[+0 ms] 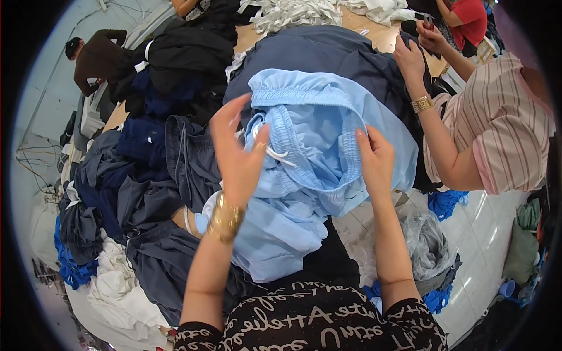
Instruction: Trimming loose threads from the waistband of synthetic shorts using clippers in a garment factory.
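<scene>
Light blue shorts with a gathered elastic waistband lie in front of me, the waist opening facing up. A white drawstring hangs out of the band on the left side of the opening. My right hand pinches the right edge of the waistband between thumb and fingers. At the left edge, my left hand has its fingers apart, curved beside the band and slightly blurred. More light blue cloth drapes down toward my lap.
A dark grey-blue cloth pile lies beyond the shorts. Dark garments are heaped at left, white cloth below them. A co-worker in a striped top holds dark fabric at right. A clear plastic bag stands on the tiled floor.
</scene>
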The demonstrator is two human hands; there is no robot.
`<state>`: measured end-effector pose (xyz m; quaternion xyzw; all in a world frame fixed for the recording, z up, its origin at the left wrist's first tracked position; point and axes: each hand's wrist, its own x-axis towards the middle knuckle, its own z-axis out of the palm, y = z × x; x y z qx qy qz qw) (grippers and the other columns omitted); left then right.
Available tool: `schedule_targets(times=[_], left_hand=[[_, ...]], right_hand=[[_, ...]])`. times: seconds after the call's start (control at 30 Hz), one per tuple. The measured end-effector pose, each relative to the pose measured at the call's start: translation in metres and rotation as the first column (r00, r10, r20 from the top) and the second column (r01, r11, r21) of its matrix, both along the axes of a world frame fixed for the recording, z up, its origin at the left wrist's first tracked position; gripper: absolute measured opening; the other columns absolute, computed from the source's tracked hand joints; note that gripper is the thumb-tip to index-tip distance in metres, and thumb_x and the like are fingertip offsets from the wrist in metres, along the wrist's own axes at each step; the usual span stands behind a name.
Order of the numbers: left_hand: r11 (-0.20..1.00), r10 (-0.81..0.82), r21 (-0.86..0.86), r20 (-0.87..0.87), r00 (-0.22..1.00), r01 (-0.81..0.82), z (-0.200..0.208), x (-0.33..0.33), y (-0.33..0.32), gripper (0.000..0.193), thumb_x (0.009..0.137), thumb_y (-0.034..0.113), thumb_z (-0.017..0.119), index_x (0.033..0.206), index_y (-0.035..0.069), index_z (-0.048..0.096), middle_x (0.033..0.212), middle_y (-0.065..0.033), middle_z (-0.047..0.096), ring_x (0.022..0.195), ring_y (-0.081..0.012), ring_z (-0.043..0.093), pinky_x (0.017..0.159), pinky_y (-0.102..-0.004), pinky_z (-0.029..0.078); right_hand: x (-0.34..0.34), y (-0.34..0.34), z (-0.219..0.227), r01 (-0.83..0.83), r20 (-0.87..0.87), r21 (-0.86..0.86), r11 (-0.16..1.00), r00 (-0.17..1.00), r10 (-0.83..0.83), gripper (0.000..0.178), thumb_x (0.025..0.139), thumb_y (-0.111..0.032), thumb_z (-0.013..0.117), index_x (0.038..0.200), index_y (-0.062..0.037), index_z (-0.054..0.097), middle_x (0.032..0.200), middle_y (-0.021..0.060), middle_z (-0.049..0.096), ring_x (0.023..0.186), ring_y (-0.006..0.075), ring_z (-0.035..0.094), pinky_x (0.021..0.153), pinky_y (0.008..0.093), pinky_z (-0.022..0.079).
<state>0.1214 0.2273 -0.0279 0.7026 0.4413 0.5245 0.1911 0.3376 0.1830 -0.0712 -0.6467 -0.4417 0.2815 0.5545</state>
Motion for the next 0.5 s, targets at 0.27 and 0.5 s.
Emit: schedule_targets(times=[0.27,0.5], left_hand=[[0.739,-0.545,-0.525,-0.099,0.832,0.422,0.007,-0.009,0.114,0.024,0.087,0.029,0.058,0.091,0.006,0.060,0.078,0.0003,0.057,0.075,-0.0079,0.049,0.072,-0.0237,0.040],[0.692,-0.559,-0.519,0.057,0.827,0.503,0.087,-0.032,0.084,0.021,0.088,0.021,0.058,0.093,0.001,0.061,0.080,0.0065,0.058,0.071,0.0010,0.049,0.063,-0.0157,0.040]], right_hand=[[0.023,-0.012,0.068,-0.197,-0.494,0.267,0.943,0.813,0.309,0.021,0.088,-0.011,0.055,0.101,0.0043,0.060,0.088,0.0018,0.063,0.078,0.0048,0.056,0.071,0.0175,0.042],[0.058,-0.019,0.081,-0.130,-0.180,0.277,0.952,0.966,0.185,0.019,0.086,-0.010,0.058,0.098,0.0041,0.061,0.083,-0.0004,0.060,0.074,0.0030,0.052,0.065,0.0148,0.039]])
